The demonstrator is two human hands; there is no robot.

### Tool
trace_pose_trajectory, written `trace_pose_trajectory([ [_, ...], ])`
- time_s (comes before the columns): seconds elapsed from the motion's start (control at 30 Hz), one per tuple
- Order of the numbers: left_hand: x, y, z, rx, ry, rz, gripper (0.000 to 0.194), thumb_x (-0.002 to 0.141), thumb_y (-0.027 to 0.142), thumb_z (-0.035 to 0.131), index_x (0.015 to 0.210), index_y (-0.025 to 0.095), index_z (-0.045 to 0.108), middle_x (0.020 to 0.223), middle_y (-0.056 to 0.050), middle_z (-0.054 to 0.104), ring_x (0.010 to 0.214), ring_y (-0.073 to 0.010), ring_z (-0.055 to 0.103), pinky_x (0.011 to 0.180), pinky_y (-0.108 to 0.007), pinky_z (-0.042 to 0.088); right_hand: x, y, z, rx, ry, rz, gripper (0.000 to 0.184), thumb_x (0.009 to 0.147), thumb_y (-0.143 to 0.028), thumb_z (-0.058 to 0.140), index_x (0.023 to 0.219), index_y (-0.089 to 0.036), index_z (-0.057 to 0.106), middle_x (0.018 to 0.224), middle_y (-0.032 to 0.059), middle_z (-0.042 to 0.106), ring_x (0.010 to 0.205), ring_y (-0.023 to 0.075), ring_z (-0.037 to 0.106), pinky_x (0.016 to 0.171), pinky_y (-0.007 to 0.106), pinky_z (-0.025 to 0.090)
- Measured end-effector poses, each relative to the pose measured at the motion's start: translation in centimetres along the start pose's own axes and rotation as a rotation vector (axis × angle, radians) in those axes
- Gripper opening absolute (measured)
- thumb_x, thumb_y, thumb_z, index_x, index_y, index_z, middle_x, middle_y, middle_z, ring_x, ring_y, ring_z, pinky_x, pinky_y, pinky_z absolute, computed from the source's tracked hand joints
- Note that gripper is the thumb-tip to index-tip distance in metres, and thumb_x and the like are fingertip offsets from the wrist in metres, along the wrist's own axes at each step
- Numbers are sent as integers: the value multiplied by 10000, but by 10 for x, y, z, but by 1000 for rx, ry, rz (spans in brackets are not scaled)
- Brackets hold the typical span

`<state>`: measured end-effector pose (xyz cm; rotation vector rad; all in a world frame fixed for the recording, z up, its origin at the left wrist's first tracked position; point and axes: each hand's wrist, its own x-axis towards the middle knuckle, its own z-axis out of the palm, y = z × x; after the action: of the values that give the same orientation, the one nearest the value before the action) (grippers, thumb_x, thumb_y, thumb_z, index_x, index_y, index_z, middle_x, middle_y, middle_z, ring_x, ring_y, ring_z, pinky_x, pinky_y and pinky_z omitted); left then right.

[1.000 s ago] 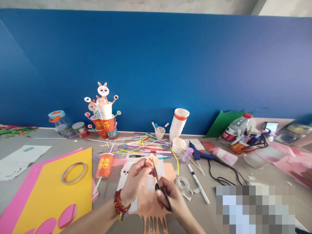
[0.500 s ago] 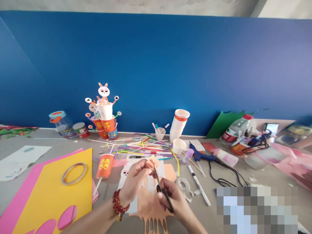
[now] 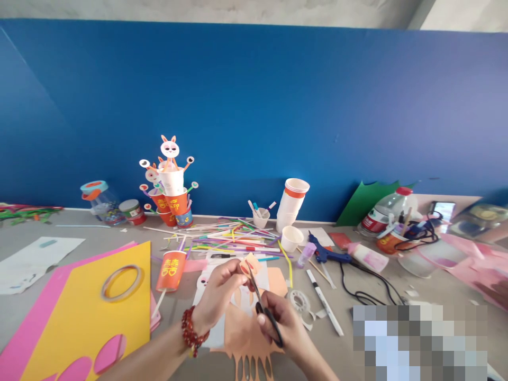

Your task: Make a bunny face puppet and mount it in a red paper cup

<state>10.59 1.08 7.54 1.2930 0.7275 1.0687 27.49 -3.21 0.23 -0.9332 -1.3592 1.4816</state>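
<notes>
My left hand point(image 3: 222, 288), with a beaded bracelet on its wrist, pinches a small piece of peach paper point(image 3: 250, 263) bearing a reddish drawn shape. My right hand point(image 3: 281, 320) grips black-handled scissors point(image 3: 269, 320), whose blades reach up to the paper and touch it. How far the blades are parted I cannot tell. Beneath both hands lie a larger peach paper sheet point(image 3: 242, 330) with several cut-out slots along its near edge and a white sheet point(image 3: 214, 334). Part of a drawn animal face shows on the white sheet beside my left hand.
Yellow card point(image 3: 79, 301) bearing a tape roll point(image 3: 121, 283) lies left. An orange cup point(image 3: 171, 271), loose coloured sticks point(image 3: 222, 233) and decorated stacked cups point(image 3: 174, 201) stand beyond. Rightward are a marker point(image 3: 324, 302), a blue glue gun point(image 3: 327, 251) with black cable and a bottle point(image 3: 383, 211).
The peach paper piece has turned slightly between my left fingers at the scissor blades. Both hands stay almost in the same place.
</notes>
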Motion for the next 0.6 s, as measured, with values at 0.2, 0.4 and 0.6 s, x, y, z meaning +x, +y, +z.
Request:
trace_pose_trajectory([
  [0.2, 1, 3, -1, 1, -13, -8, 137, 813, 148, 506, 809, 144, 643, 736, -30, 646, 724, -174, 592, 725, -277, 458, 0, 1, -1, -3, -5, -9, 521, 756, -628, 703, 685, -211, 399, 492, -94, 417, 377, 38, 316, 387, 174, 193],
  [0.4, 0, 6, -1, -6, -29, -15, 136, 810, 147, 506, 809, 138, 642, 747, -33, 644, 728, -173, 589, 725, -278, 460, 1, 1, -1, -17, -4, -11, 538, 737, -651, 706, 681, -212, 400, 482, -98, 403, 374, 37, 304, 387, 176, 183],
  [0.6, 0, 4, -2, -23, -31, -39, 120, 804, 148, 522, 793, 139, 641, 748, -33, 640, 721, -166, 585, 710, -270, 456, 1, 0, -2, 0, -21, -21, 534, 752, -634, 704, 675, -216, 381, 497, -97, 406, 377, 34, 299, 387, 175, 182],
])
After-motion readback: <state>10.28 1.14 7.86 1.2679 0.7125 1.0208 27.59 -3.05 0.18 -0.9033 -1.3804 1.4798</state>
